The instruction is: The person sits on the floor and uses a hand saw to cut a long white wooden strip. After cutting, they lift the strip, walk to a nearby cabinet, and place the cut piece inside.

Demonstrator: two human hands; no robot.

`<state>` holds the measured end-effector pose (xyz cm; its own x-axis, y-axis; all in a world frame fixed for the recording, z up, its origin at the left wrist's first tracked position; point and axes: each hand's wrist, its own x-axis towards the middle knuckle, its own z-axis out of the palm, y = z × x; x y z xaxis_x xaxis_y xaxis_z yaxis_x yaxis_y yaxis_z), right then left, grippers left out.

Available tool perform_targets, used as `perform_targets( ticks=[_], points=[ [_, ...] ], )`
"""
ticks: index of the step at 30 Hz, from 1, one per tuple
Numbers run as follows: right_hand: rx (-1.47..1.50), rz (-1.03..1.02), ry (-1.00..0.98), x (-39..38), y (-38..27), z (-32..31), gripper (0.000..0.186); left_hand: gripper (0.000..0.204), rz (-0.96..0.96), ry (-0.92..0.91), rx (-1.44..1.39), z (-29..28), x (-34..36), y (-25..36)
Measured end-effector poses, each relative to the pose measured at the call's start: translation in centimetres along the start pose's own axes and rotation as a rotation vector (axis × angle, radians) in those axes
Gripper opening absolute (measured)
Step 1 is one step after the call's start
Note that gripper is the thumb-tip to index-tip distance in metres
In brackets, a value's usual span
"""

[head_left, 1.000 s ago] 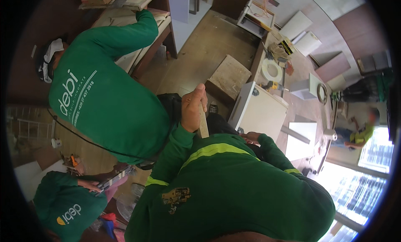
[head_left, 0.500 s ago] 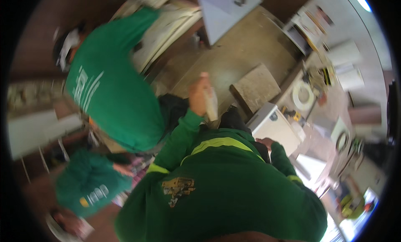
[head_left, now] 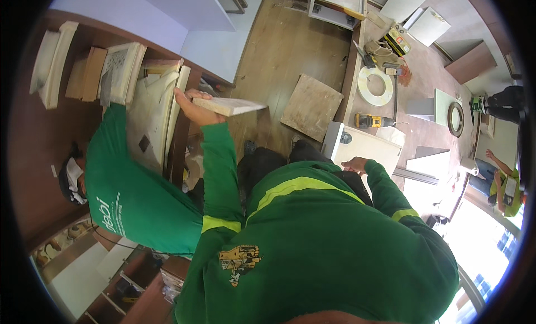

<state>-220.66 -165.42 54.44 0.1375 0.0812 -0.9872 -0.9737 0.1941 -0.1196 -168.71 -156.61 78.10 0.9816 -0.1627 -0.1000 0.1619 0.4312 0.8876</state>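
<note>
Raised at the front left, my left hand (head_left: 198, 107) is closed around one end of a pale, flat piece of wooden board (head_left: 234, 105). The board's other end points right, over the floor. Beside my right thigh, my right hand (head_left: 355, 165) hangs low with loosely bent fingers, and nothing shows in it. Close to that hand stands a white drawer-like box (head_left: 371, 151). To the left of the board, pale panels (head_left: 153, 114) rest on a brown shelf unit.
A co-worker in green (head_left: 134, 190) leans over the panels at left. A square board (head_left: 311, 107) lies on the floor ahead. The right-hand bench holds a yellow drill (head_left: 374, 121), a white ring-shaped roll (head_left: 375, 85) and a brown ring (head_left: 455, 119). Another person (head_left: 505, 184) is far right.
My left hand has moved left with the board, which now lies more level. The view has swung and sharpened. The second green-clad person at lower left is out of sight.
</note>
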Motion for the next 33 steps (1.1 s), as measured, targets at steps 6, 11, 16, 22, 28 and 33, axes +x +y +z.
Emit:
perform_targets(
  ticks=[6,11,16,22,28,33],
  points=[
    [-0.039,-0.071,0.118,-0.1,-1.2,0.1,0.068,0.057,0.015,0.118,-0.100,5.1,7.5,-5.4],
    [0.064,-0.033,0.083,-1.2,-4.2,-0.3,0.065,0.061,-0.081,0.107,-0.033,10.0,13.9,-9.0],
    [0.344,0.013,0.078,-0.6,-8.0,0.3,0.062,0.061,-0.111,0.107,0.034,14.3,21.4,-12.9],
    [0.332,-0.012,0.064,0.7,-18.3,2.2,0.061,0.061,-0.162,-0.089,0.127,19.0,28.2,-12.7],
    [0.234,-0.109,0.010,3.6,-30.5,-1.6,0.048,0.065,-0.103,-0.196,0.338,22.9,35.0,-13.0],
    [-0.102,-0.208,0.122,2.6,-40.9,-8.1,0.060,0.062,-0.099,-0.061,0.433,25.9,37.2,-12.2]
  ],
)
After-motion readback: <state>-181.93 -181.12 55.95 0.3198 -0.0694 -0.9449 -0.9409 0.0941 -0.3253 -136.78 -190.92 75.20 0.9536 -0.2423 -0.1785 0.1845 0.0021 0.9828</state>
